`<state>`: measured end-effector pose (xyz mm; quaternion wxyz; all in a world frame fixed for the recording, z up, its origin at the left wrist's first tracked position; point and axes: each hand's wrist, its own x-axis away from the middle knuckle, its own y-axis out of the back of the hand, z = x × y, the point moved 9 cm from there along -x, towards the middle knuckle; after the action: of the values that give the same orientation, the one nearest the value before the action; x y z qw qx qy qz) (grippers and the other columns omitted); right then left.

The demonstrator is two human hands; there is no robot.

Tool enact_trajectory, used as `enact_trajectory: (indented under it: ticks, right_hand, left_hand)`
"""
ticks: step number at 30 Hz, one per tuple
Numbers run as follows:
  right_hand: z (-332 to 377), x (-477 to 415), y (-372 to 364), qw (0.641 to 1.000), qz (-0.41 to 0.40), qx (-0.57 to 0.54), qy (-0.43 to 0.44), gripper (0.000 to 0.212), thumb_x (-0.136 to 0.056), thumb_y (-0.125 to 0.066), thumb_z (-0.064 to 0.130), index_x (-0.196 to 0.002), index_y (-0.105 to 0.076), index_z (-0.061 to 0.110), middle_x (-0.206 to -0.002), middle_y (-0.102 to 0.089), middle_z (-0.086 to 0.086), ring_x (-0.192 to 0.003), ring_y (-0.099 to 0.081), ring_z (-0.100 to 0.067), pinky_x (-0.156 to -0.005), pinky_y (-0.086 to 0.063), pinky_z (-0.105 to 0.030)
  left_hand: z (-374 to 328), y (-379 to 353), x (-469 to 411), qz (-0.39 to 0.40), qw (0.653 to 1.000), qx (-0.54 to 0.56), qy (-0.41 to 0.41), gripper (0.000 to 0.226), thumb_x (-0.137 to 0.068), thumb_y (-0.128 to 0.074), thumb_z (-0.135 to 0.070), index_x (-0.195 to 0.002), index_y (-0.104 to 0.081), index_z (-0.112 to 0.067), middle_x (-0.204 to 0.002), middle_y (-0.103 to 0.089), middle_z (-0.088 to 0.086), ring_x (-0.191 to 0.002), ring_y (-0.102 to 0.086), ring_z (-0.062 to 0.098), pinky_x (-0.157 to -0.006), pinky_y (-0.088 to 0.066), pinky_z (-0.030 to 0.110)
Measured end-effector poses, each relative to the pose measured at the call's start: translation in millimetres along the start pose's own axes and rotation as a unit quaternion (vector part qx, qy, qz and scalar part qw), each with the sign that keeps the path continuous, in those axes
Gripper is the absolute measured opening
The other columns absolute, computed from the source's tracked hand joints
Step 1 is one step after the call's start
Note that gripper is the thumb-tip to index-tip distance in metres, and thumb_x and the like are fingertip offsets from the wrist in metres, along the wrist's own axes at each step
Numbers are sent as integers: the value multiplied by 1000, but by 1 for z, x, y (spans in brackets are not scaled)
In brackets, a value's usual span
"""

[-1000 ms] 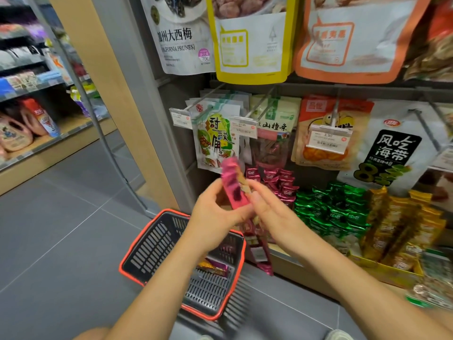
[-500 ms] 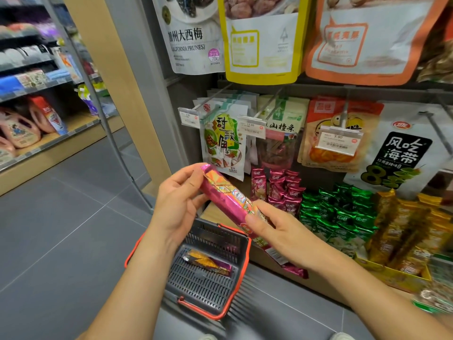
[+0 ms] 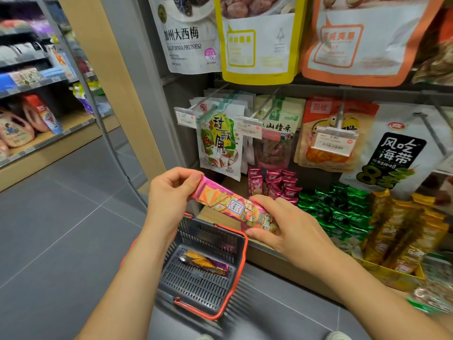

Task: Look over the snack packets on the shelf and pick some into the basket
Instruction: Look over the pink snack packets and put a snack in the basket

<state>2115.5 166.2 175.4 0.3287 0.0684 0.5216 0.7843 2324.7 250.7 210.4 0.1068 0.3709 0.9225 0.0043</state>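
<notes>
From the head view, I am standing on a grey tiled floor [image 3: 61, 229] at the end of a snack shelf [image 3: 269, 252], with a pale wooden pillar [image 3: 117, 94] just left of it. Far to the left, another aisle's shelving [image 3: 29, 82] is showing blurred bottles and packs.

I am holding a long pink snack packet [image 3: 235, 207] slantwise in front of me, in the air above the basket and near the shelf's low edge. My left hand [image 3: 171, 195] is pinching its upper left end between thumb and curled fingers. My right hand [image 3: 289, 229] is gripping its lower right end, fingers over the top and thumb beneath.

The grey basket [image 3: 208, 238] with a red rim is sitting below my hands, and I cannot tell whether it is hanging from my left forearm or resting on the floor. One purple and orange packet [image 3: 203, 262] is lying flat on its bottom.

On the shelf, small pink packets [image 3: 274, 185], green packets [image 3: 343, 209] and gold packets [image 3: 404, 229] are lying piled in a row from left to right. Above them, bags are hanging on hooks with price tags [image 3: 334, 141], among them a black-lettered seaweed bag [image 3: 397, 155]. Higher up, a white prune bag [image 3: 186, 40], a yellow bag [image 3: 259, 45] and an orange bag [image 3: 362, 45] are hanging side by side.
</notes>
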Motion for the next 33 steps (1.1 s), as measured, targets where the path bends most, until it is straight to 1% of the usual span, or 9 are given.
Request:
enact_trajectory:
  ticks: [3,6,12,16,21,24,28,31,33]
  right_hand:
    - [-8,3,-3,998,57,-20,-9,69,-81,-57,69,-138,-22,52,-113,-47,17,-95,-51,-4,-80,-49,-29]
    - [-17,7,0,982,137,-127,-14,60,-81,-67,58,-133,-38,56,-120,-56,24,-106,-54,2,-90,-47,-19]
    - [-38,20,27,927,201,-308,-71,49,-82,-68,48,-128,-53,50,-110,-63,33,-93,-64,8,-74,-48,-9]
    - [-62,18,55,918,74,-370,-123,29,-74,-69,44,-103,-71,45,-103,-72,12,-83,-70,-4,-65,-55,-19]
    - [-99,26,70,887,-127,-388,-214,10,-78,-76,28,-82,-71,34,-96,-69,-8,-86,-70,-24,-72,-61,-42]
    - [-97,31,71,892,-153,-370,-210,22,-81,-75,17,-85,-67,37,-100,-67,-3,-86,-69,-19,-66,-60,-30]
    - [-87,35,95,938,-236,-192,-164,16,-81,-69,35,-93,-61,42,-91,-65,20,-78,-66,-6,-66,-57,-30]
    - [-79,35,105,937,-293,-139,-130,18,-81,-61,41,-99,-62,37,-88,-64,20,-84,-62,0,-70,-49,-13]
    - [-80,32,104,935,-309,-121,-122,22,-83,-60,36,-103,-63,28,-96,-62,19,-91,-57,3,-74,-43,-7]
  left_hand:
    - [3,-2,-3,-27,991,-130,-29,27,-97,-55,-23,-73,-59,-34,-70,-68,0,-73,-68,19,-62,-53,37]
    - [-1,-13,-2,-26,961,-256,-99,29,-100,-47,-21,-74,-46,-34,-69,-59,-5,-69,-59,10,-55,-43,28]
    - [12,-42,-5,-9,934,-316,-169,19,-101,-45,-17,-84,-41,-25,-64,-51,-10,-62,-52,18,-54,-36,37]
    - [33,-60,-15,28,935,-330,-130,14,-102,-43,-23,-88,-42,-22,-67,-55,-1,-69,-56,33,-62,-43,45]
    - [66,-105,-30,146,927,-340,-59,11,-100,-44,-14,-92,-45,-22,-71,-57,2,-64,-53,22,-58,-40,37]
    - [84,-129,-41,231,917,-327,-4,19,-95,-49,-4,-99,-49,-23,-75,-56,4,-64,-50,17,-59,-39,32]
    - [103,-153,-67,245,915,-320,11,21,-90,-58,-5,-103,-59,-21,-90,-64,-1,-81,-58,15,-74,-46,24]
    - [119,-172,-86,260,870,-418,-23,35,-94,-51,-11,-127,-57,-15,-125,-62,8,-115,-57,25,-96,-45,31]
    - [130,-190,-91,292,833,-468,-40,40,-95,-49,-14,-136,-50,-12,-131,-57,13,-122,-51,31,-100,-43,37]
